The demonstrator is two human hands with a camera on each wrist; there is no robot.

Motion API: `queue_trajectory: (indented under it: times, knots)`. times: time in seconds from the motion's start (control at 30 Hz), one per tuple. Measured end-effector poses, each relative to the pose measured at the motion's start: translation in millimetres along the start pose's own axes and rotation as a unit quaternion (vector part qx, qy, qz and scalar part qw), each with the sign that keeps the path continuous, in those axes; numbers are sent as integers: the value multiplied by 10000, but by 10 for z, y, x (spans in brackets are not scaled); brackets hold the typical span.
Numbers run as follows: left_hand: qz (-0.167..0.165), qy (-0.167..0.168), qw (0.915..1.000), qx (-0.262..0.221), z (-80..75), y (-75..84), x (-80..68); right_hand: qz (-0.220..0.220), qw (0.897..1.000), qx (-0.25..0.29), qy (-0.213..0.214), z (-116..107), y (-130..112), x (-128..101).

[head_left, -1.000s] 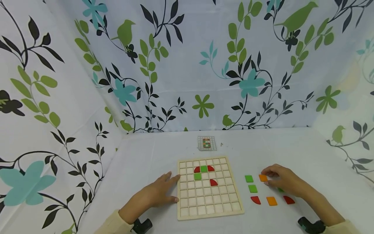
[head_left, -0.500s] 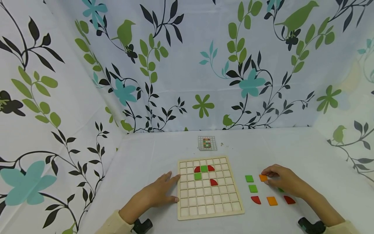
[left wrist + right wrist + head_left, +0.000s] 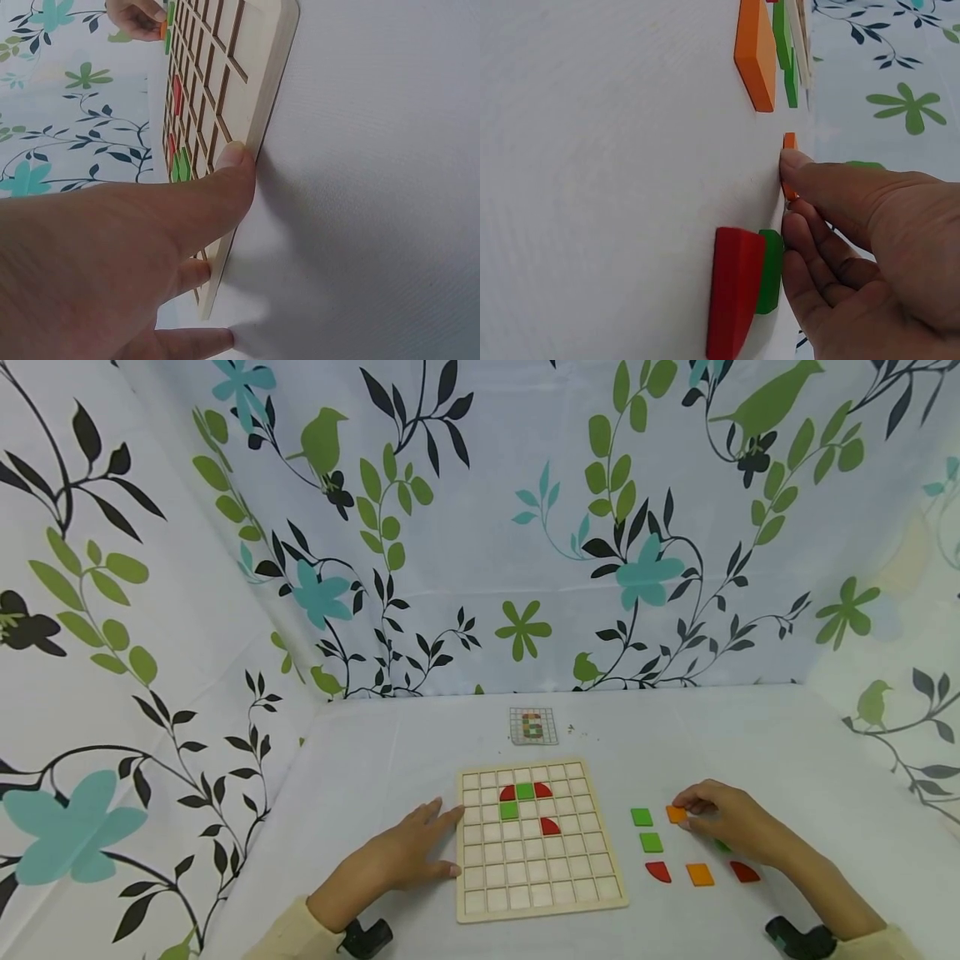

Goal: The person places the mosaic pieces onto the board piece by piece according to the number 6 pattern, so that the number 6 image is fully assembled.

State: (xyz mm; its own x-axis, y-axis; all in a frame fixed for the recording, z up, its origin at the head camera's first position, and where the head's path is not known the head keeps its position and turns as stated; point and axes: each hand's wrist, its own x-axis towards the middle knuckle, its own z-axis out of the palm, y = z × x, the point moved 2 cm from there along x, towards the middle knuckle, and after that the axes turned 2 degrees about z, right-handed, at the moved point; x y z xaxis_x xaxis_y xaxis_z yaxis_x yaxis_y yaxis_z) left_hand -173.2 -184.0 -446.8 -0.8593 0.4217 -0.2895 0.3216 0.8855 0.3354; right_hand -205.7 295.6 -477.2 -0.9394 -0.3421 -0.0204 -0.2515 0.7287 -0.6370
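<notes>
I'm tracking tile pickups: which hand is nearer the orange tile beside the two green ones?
Right hand: its fingers touch the orange tile. The left hand rests against the wooden board.

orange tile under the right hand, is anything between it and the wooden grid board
Only the two loose green tiles lie on the cloth between the orange tile, pinched by the right hand, and the board. They lie flat, so lifting it over should pass them.

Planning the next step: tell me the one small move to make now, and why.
Probably lift the orange tile: the right hand already pinches it on the table, and the left hand steadies the wooden grid board, which has many bare cells.
</notes>
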Motion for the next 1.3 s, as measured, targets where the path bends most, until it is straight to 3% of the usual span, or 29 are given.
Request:
queue_trajectory:
  times: [0.4,0.8,1.3]
  knots:
    - [-53,-29,10000,13,14,2,4,62,9998,-192,45,-39,-81,74]
    - [-79,-59,9999,-48,7,-5,-1,-367,9982,-394,248,48,-432,367]
    - [-79,-34,9999,67,22,-15,14,-621,9976,-313,-65,285,-839,586]
